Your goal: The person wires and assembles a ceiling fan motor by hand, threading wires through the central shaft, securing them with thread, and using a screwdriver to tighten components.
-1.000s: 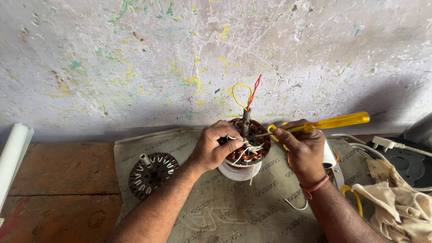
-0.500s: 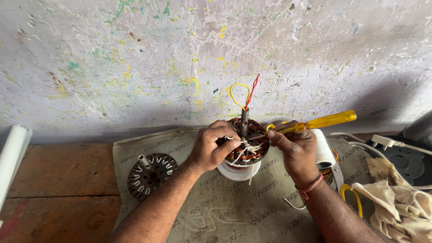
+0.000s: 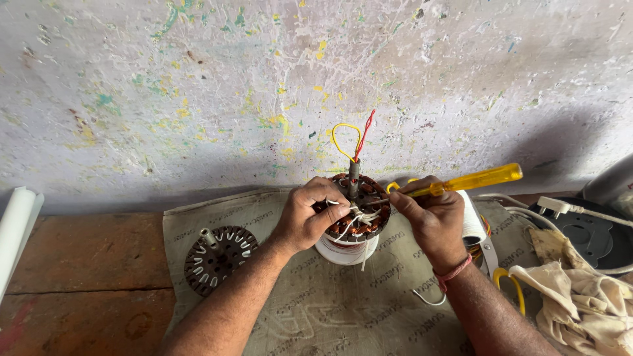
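- Far left edge of the worktop [image 3: 86,264]: a white paper roll [image 3: 16,231] leans in, well apart from the action; bare reddish wood beside it
- Moving right, a printed sack cloth [image 3: 330,310] is spread over the worktop; on its left part lies a dark round slotted core [image 3: 221,258] with a short shaft sticking up, untouched, just left of the left forearm
- Left hand [image 3: 306,214] comes up from the near edge; its grip is closed around the left side of the stator, fingers curled over the rim and pinching white thread against the windings
- Centre of the cloth, toward the back edge: the stator [image 3: 356,211], copper coils in a ring, sits on a white round base [image 3: 346,250]; a dark shaft stands upright from its middle, with a yellow wire loop [image 3: 343,138] and a red wire [image 3: 366,132] rising against the paint-flecked wall [image 3: 198,99]
- Right hand [image 3: 432,217] is on the stator's right side; its grip is clamped on a yellow-handled screwdriver [image 3: 471,181]; the handle points up and right, the tip lies low over the windings near the shaft; a red band circles the wrist
- Behind that hand, a white thread spool [image 3: 471,221], partly hidden; scissors with yellow handles [image 3: 508,283] just right of the forearm
- Right edge: a crumpled cream rag [image 3: 580,303], a white plug and cable [image 3: 560,207] over a dark round part [image 3: 587,237]; a grey metal curve shows in the far right corner, too cut off to tell what it is
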